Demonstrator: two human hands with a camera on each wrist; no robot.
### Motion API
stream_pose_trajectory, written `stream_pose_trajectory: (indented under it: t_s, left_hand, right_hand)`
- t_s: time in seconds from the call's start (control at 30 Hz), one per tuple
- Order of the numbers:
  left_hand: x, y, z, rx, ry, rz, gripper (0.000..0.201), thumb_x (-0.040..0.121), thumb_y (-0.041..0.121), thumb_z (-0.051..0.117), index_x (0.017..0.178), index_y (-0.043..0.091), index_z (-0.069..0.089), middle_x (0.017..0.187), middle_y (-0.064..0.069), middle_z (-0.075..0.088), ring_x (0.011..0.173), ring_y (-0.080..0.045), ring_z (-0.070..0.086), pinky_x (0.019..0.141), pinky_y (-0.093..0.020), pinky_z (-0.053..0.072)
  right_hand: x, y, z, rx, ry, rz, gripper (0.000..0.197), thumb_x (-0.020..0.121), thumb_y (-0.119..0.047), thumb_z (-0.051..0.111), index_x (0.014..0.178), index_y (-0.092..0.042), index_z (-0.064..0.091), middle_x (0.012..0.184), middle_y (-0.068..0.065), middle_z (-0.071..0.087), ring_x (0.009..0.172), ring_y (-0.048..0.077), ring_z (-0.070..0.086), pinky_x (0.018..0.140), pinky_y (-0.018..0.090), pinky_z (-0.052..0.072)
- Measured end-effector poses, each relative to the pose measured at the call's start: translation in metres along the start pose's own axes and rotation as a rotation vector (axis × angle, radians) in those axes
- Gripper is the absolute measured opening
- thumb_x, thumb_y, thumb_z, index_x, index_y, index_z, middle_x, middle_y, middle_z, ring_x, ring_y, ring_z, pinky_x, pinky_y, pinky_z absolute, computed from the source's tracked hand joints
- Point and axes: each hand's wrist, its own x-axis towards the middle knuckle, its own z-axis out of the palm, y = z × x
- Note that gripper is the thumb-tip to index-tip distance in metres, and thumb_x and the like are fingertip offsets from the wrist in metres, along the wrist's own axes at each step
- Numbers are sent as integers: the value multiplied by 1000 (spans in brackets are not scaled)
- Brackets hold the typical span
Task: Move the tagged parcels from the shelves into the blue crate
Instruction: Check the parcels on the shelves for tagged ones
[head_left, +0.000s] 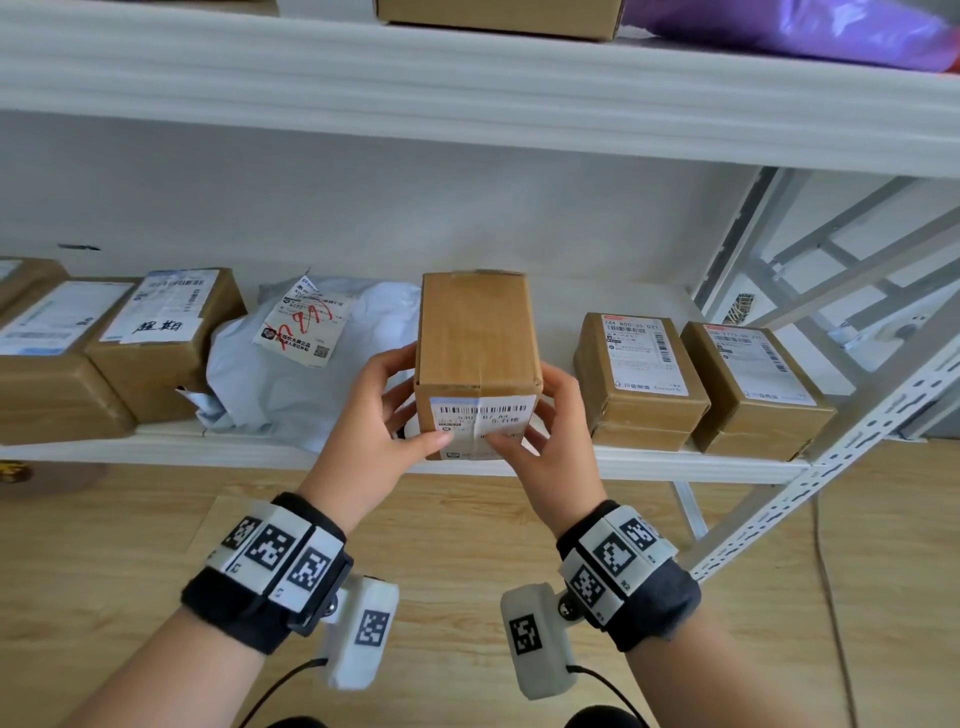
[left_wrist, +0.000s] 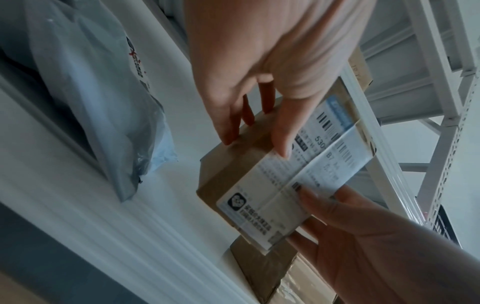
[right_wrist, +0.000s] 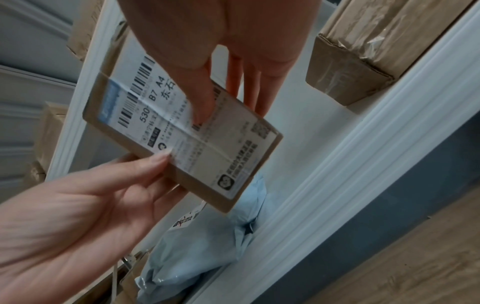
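Observation:
A brown cardboard parcel (head_left: 475, 338) with a white barcode label (head_left: 483, 421) on its near end sits at the front of the lower shelf (head_left: 208, 452). Both hands hold it. My left hand (head_left: 374, 415) grips its left side, thumb on the label. My right hand (head_left: 550, 431) grips the right side the same way. The left wrist view shows the parcel (left_wrist: 233, 174) with my left fingers (left_wrist: 228, 131) along its edge. In the right wrist view, the label (right_wrist: 182, 133) is under my right thumb (right_wrist: 202, 102). Whether the parcel touches the shelf is unclear. No blue crate is in view.
A grey poly bag (head_left: 291, 374) and two labelled boxes (head_left: 166, 332) lie left of the parcel. Two more boxes (head_left: 639, 374) stand to its right. The upper shelf (head_left: 467, 88) carries a box and a purple bag (head_left: 805, 31). A perforated upright (head_left: 831, 457) slants at right over wood floor.

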Motion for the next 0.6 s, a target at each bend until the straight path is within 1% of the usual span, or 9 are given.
stream_pose_trajectory:
  t_s: [0.1, 0.13, 0.2, 0.3, 0.33, 0.4, 0.5, 0.57, 0.6]
  left_hand:
    - [-2, -3, 1, -39, 1, 16, 72, 72, -18, 71, 116, 31, 43, 138, -5, 49, 125, -19, 53, 100, -34, 49]
    - [-2, -3, 2, -49, 0, 20, 72, 72, -20, 70, 116, 30, 43, 139, -8, 48, 126, -20, 53, 101, -34, 49]
    - [-2, -5, 3, -67, 1, 28, 72, 71, -23, 68, 114, 29, 43, 137, -11, 49, 126, -21, 52, 99, -31, 49]
    - [-2, -7, 4, -78, 1, 33, 73, 70, -25, 67, 114, 28, 43, 134, -8, 51, 124, -20, 53, 96, -27, 49]
    - [-2, -7, 4, -77, -2, 34, 73, 70, -25, 68, 114, 28, 43, 133, -5, 51, 124, -21, 53, 97, -28, 49]
    - [-3, -7, 3, -66, -9, 31, 74, 71, -24, 68, 116, 30, 43, 132, 1, 52, 126, -21, 52, 102, -35, 48]
    - [-4, -5, 2, -39, -10, 25, 77, 73, -15, 72, 121, 38, 43, 137, 5, 51, 129, -16, 50, 106, -46, 44]
    - [-4, -4, 1, -11, -25, 25, 77, 74, -1, 75, 127, 45, 44, 140, 9, 50, 131, -11, 47, 106, -49, 42]
    - [-3, -2, 1, 15, -38, 23, 77, 77, 5, 75, 133, 45, 42, 140, 11, 50, 132, -8, 45, 107, -49, 42]
  right_hand:
    - [-2, -1, 3, 24, 25, -9, 67, 78, 1, 74, 117, -42, 40, 130, -1, 50, 122, 8, 51, 100, 31, 49]
    - [-3, -1, 3, 31, 32, -8, 67, 78, 2, 74, 116, -42, 40, 130, -1, 50, 122, 9, 51, 100, 32, 49]
    - [-5, -1, 4, 41, 43, -4, 67, 78, 4, 73, 114, -41, 40, 129, -1, 50, 122, 10, 51, 101, 32, 48]
    - [-8, 0, 4, 47, 50, 1, 68, 78, 6, 73, 114, -41, 40, 129, 0, 50, 123, 11, 51, 101, 32, 48]
    - [-8, 0, 5, 46, 51, 4, 68, 78, 6, 72, 114, -40, 40, 129, 0, 49, 123, 12, 51, 101, 32, 48]
    - [-9, 0, 5, 41, 50, 11, 68, 78, 6, 72, 115, -41, 39, 129, -1, 49, 123, 12, 51, 101, 32, 48]
    - [-9, -1, 3, 36, 43, 6, 68, 79, 6, 71, 116, -42, 39, 130, -3, 49, 122, 10, 51, 100, 29, 49]
    - [-8, -2, 2, 33, 38, 3, 68, 80, 3, 71, 118, -42, 39, 129, -2, 49, 120, 6, 52, 98, 26, 49]
    - [-7, -3, 2, 32, 37, 7, 66, 80, 1, 71, 119, -41, 39, 128, -2, 50, 118, 4, 53, 96, 25, 50]
